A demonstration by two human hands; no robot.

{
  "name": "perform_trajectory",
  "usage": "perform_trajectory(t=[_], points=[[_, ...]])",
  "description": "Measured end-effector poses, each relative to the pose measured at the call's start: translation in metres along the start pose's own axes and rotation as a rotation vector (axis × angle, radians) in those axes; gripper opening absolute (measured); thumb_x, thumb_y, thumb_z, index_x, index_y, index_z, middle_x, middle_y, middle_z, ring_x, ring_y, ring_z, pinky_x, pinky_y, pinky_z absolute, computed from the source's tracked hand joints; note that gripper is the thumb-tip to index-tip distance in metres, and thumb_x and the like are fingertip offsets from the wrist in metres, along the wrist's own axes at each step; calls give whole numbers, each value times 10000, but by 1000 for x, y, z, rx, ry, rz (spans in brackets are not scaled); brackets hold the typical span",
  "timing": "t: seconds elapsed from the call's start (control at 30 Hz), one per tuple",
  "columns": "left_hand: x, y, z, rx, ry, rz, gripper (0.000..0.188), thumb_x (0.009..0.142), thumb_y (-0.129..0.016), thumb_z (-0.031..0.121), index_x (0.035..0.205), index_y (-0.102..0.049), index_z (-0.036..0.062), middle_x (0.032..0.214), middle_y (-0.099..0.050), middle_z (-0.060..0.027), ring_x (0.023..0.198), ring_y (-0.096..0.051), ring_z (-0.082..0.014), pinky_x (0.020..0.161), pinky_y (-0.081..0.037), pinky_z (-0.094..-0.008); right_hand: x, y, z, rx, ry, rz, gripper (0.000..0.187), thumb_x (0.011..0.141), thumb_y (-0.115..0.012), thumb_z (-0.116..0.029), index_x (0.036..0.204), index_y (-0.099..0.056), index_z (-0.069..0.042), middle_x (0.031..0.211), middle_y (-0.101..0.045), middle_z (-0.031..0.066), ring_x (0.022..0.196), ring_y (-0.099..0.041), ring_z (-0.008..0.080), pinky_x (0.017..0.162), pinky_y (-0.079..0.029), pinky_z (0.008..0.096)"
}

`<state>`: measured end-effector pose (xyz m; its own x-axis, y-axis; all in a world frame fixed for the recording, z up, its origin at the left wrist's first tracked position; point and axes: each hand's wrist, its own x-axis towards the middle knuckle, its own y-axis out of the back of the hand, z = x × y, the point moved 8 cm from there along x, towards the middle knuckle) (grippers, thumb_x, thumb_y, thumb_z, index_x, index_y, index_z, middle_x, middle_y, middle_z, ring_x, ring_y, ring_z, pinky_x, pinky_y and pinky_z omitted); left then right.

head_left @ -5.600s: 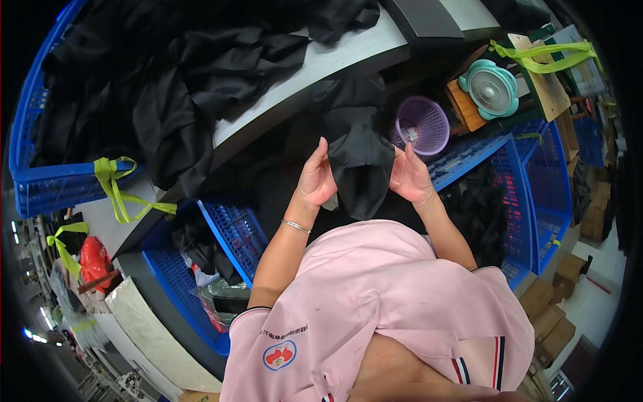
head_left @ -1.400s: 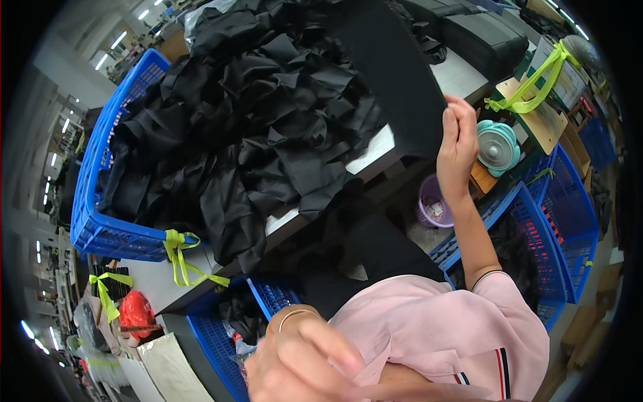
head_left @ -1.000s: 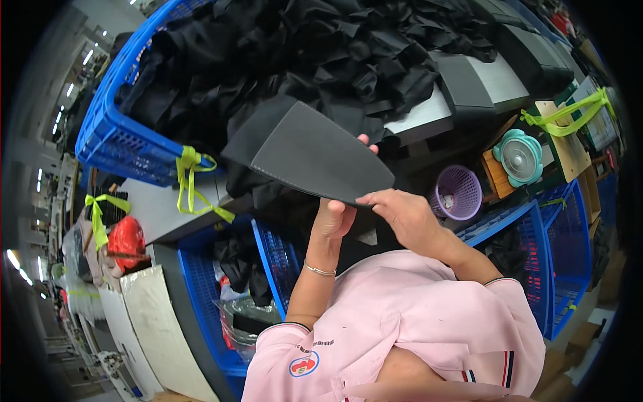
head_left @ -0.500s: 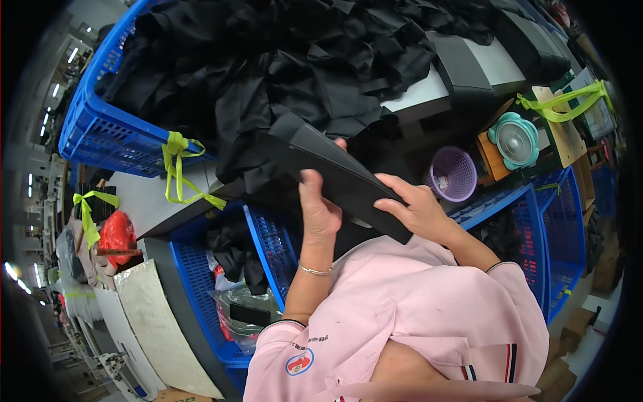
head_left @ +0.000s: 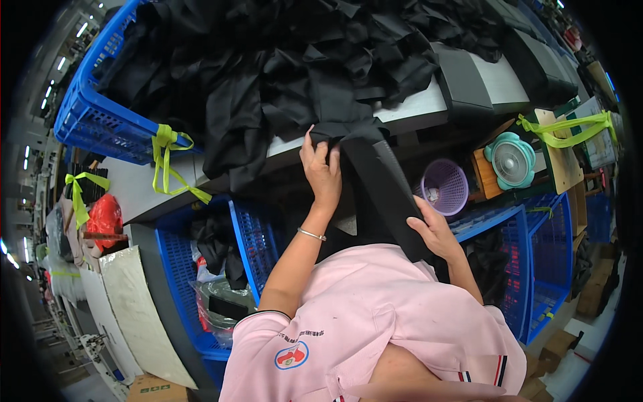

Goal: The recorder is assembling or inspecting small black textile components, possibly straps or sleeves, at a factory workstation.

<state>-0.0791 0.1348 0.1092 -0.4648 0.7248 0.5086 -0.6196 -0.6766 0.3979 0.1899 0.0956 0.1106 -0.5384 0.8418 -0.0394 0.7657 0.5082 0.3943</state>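
Observation:
A long, flat black fabric strip [head_left: 383, 191] slants from the table's front edge down toward my lap. My right hand [head_left: 437, 233] grips its right edge near the lower end, thumb on top and fingers partly hidden beneath. At the strip's upper end, my left hand [head_left: 321, 171] has its fingers curled on a piece of black cloth [head_left: 341, 128] at the edge of the pile. Loose black cloth pieces [head_left: 288, 77] lie heaped across the table behind it, some hanging over the front.
A blue crate [head_left: 100, 127] tied with a yellow-green strip stands at left on the table. Below are another blue crate [head_left: 251, 248] at left and a blue crate [head_left: 536, 268] at right. A purple basket [head_left: 447, 184] and a teal fan [head_left: 511, 161] are at right.
My left hand has moved up and away from me, from beside the strip to the cloth at the table edge. The strip has swung steeper, and my right hand has shifted slightly right and down.

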Motion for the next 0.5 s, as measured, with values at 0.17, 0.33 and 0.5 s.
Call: perform_trajectory(t=[0.17, 0.33, 0.5], points=[[28, 9, 10, -28, -24, -39, 363, 797, -596, -137, 1134, -668, -22, 1269, -564, -140, 870, -667, -282, 701, -531, -331, 31, -2, -17, -249, 128, -18, 525, 997, -574, -125, 1491, -420, -42, 1082, -688, 223, 930, -697, 378, 805, -545, 400], [45, 17, 39, 43, -213, -141, 311, 763, -553, -115, 1023, -713, -53, 1432, -570, -126, 648, -622, -205, 617, -502, -286, 40, -6, -53, -782, 263, 286, 689, 866, -586, 33, 1521, -412, -92, 911, -641, 121, 661, -662, 296, 557, -521, 379], [29, 8, 93, -7, -442, -223, 432, 745, -573, -113, 1128, -726, 17, 1411, -595, -108, 850, -705, -295, 721, -557, -339, 56, -28, -78, -918, 311, 375, 697, 776, -606, 42, 1457, -481, -31, 904, -593, 99, 610, -643, 226, 518, -527, 338]])
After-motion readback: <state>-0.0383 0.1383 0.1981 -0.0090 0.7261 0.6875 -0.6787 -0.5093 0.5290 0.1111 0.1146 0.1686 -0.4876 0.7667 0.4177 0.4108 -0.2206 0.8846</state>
